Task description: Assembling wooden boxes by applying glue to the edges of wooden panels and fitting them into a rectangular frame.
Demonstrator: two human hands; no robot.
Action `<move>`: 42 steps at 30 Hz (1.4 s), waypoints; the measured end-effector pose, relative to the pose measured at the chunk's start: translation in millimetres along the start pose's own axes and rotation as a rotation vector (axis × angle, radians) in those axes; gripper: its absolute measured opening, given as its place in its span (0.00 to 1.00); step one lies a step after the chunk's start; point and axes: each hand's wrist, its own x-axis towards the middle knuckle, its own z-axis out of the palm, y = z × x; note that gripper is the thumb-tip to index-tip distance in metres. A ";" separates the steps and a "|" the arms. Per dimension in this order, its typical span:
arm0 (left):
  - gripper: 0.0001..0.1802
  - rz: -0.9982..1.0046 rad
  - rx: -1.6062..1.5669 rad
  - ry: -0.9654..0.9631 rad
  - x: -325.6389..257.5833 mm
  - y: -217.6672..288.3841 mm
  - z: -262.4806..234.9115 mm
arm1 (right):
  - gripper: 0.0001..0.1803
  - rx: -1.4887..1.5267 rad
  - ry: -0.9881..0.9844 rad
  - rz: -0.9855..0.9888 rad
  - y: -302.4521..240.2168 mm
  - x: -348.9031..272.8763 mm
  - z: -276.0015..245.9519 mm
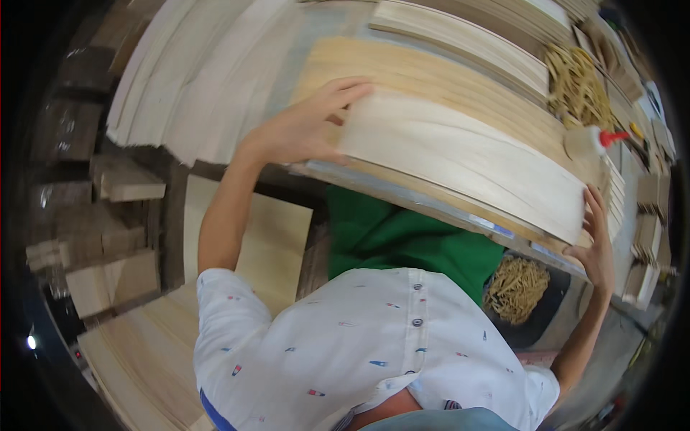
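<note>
A pale wooden board (467, 161) lies lengthwise in front of me, close to the workbench's near edge. My left hand (313, 122) grips its left end, thumb on the near side and fingers on the far side. At the opposite end, my right hand (595, 237) has its fingers curled round the corner. Beneath and beyond the board is a yellower wooden panel (402, 65). A white squeeze bottle (583, 142) with a red tip is just past the right end. Some motion blur softens the left hand.
Light planks (194, 79) are stacked at the left, and more strips (460, 47) lie along the far side. A heap of tan rubber bands (577, 86) sits at the far right. More bands (519, 287) fill a dark container below the bench. Wood blocks (115, 280) stand at left.
</note>
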 end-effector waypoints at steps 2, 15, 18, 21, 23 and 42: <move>0.54 0.035 0.067 0.018 -2.0 -2.4 0.7 | 0.63 0.041 0.002 -0.002 15.4 -2.2 -3.4; 0.35 -0.314 -0.815 0.250 -15.8 -67.9 41.2 | 0.33 0.588 0.036 0.355 18.3 -6.2 11.0; 0.31 -0.313 -0.841 0.263 -16.5 -66.8 42.2 | 0.33 0.633 0.011 0.386 14.5 -1.3 17.0; 0.29 -0.315 -0.860 0.325 -18.3 -69.2 46.8 | 0.33 0.708 0.041 0.404 18.4 0.6 21.5; 0.28 -0.355 -0.860 0.369 -15.0 -61.1 49.3 | 0.34 0.746 0.056 0.420 24.2 0.8 22.6; 0.36 -0.381 -0.836 0.368 -42.6 -33.9 80.8 | 0.41 0.904 0.076 0.456 12.3 -28.9 52.9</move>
